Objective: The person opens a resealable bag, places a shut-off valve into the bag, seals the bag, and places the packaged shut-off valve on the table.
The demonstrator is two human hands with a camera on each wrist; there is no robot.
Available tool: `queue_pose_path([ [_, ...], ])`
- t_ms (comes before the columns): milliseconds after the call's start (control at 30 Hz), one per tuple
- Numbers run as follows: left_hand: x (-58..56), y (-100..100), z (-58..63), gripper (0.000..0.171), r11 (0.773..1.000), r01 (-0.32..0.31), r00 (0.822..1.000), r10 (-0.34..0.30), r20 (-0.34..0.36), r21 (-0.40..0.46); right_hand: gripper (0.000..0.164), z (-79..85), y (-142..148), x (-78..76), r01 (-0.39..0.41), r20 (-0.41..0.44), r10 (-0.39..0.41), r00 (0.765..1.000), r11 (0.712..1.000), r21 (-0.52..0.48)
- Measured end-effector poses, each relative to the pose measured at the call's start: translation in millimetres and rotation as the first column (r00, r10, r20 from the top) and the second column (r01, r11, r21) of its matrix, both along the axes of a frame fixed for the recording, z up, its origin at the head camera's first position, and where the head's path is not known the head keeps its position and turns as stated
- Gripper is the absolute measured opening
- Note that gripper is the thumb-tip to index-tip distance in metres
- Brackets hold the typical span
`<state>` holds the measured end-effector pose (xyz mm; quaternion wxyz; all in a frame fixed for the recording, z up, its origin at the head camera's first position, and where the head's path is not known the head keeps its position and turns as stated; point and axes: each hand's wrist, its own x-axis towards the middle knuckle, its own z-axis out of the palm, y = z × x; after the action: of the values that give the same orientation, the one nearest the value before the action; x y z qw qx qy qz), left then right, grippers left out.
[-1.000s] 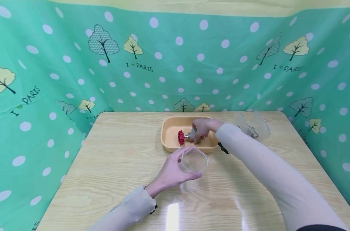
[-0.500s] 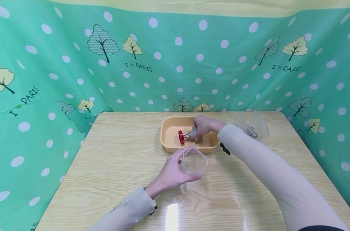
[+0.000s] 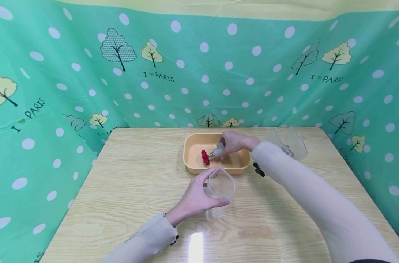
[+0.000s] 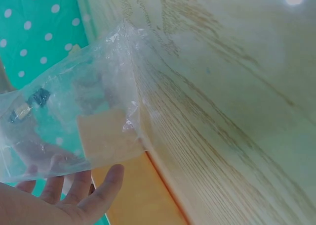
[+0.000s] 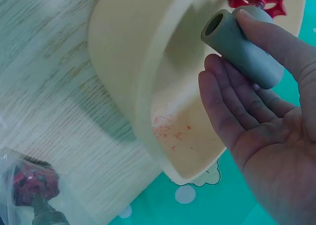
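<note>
Over the tan plastic basin [image 3: 188, 166], my right hand [image 3: 233, 141] grips a valve [image 3: 219, 149] by its grey pipe body. The valve's red handwheel [image 3: 205, 157] points left. In the right wrist view, thumb and fingers lie on either side of the grey body [image 5: 244, 49], whose round bore faces the camera. My left hand [image 3: 196, 193] holds a clear plastic bag [image 3: 221, 184] just in front of the basin, its mouth spread wide between thumb and fingers. The left wrist view shows the bag hanging away from the fingers, the basin behind it.
At the back right of the wooden table [image 3: 136, 175] stands another clear bag [image 3: 296, 144]; the right wrist view shows a red-wheeled valve [image 5: 34, 185] inside it. Small red specks [image 5: 173, 131] lie on the basin floor. A green dotted cloth [image 3: 173, 95] hangs behind the table.
The valve in my right hand has risen a little and tilted, its handwheel end now lower. My left hand and the bag have hardly moved.
</note>
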<state>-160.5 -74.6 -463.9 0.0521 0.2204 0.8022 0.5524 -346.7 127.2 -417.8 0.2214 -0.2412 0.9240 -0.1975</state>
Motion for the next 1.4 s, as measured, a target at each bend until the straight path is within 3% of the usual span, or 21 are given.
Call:
queue_pose_path([
  [300,1.1,-1,-0.6,0.091,1.0,-0.007,1.0,0.007,0.003,0.008,0.035,0.8,4,3.3,0.011,0.057,-0.004,0.998,0.991,-0.134],
  [433,1.4,-2,-1.8,0.092,1.0,-0.01,1.0,0.01,0.005,0.012,0.037,-3.0,7,3.2,0.01,0.065,0.003,0.998,0.979,-0.204],
  [667,0.8,-3,-2.9,0.092,0.999,-0.007,1.0,0.006,0.013,0.039,0.039,-2.7,6,6.7,-0.002,-0.01,-0.001,1.0,0.963,-0.269],
  [933,-0.6,-3,-3.4,0.095,0.999,-0.006,1.0,0.006,0.015,0.037,0.045,5.0,5,15.7,0.039,-0.032,-0.051,0.998,0.951,-0.306],
  [1400,-2.8,-8,-13.4,0.09,0.998,0.036,0.999,-0.037,0.009,0.052,0.043,26.2,8,35.4,0.063,-0.154,-0.118,0.981,0.944,-0.325],
])
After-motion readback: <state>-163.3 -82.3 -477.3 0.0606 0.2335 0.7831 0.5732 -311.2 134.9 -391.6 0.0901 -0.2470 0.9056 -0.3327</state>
